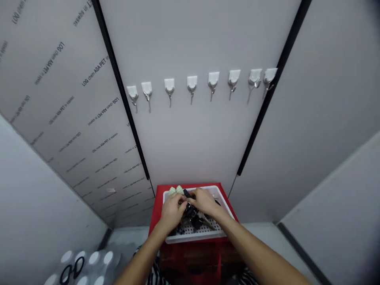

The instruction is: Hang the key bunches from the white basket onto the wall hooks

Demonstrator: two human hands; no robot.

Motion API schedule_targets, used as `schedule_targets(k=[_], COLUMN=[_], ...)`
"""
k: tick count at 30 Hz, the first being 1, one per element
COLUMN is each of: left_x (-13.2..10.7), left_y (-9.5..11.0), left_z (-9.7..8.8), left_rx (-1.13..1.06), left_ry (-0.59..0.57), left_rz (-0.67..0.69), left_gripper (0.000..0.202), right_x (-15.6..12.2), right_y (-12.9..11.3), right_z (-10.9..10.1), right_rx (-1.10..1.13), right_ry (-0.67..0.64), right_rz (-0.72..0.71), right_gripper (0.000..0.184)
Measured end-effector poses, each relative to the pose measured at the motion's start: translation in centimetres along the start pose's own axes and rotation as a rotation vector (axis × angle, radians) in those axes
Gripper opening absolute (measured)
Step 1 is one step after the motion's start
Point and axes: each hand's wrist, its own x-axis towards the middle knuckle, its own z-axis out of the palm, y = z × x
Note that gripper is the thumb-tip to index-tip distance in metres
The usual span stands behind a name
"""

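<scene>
Both hands are over a white perforated plastic basket (192, 238), which sits on a red surface. My left hand (172, 208) is at the basket's left side, its thumb and fingers pinched together. Close against it, my right hand (204, 201) is closed in the same way. Between the fingertips is a bunch of keys (190, 208) with a metal ring and dark parts; the fingers partly hide it. More dark and metallic pieces (200, 221) lie in the basket below, too jumbled to tell apart. Pale green checked pieces (176, 190) rest at the far left corner.
Several white adhesive hooks (192, 83) run in a row across the wall ahead, with nothing hanging on them. Black strips (276, 85) border this panel. Wrapped bottles with white caps (94, 258) stand at lower left, with black loop handles (72, 270) on top. The red stand (154, 215) supports the basket.
</scene>
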Motion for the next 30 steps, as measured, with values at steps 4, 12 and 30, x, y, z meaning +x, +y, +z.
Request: schedule_targets(k=[4,12,30], left_x=[-1.0,-1.0,-1.0], left_y=[0.5,1.0,2.2], left_z=[0.5,-0.3,-0.7], left_rx=[0.143,0.118,-0.278], left_ry=[-0.024,-0.078,0.057], left_rz=[0.112,0.101,-0.007], left_gripper=[0.013,0.013,0.027], right_x=[0.1,-0.5,-2.3], right_y=[0.0,1.5,-1.0], right_z=[0.3,-0.1,-5.6], right_rx=[0.042,0.566,0.979], right_ry=[0.024,0.160,0.356], right_rz=[-0.013,0.021,-0.152], right_gripper=[0.014,0.018,0.020])
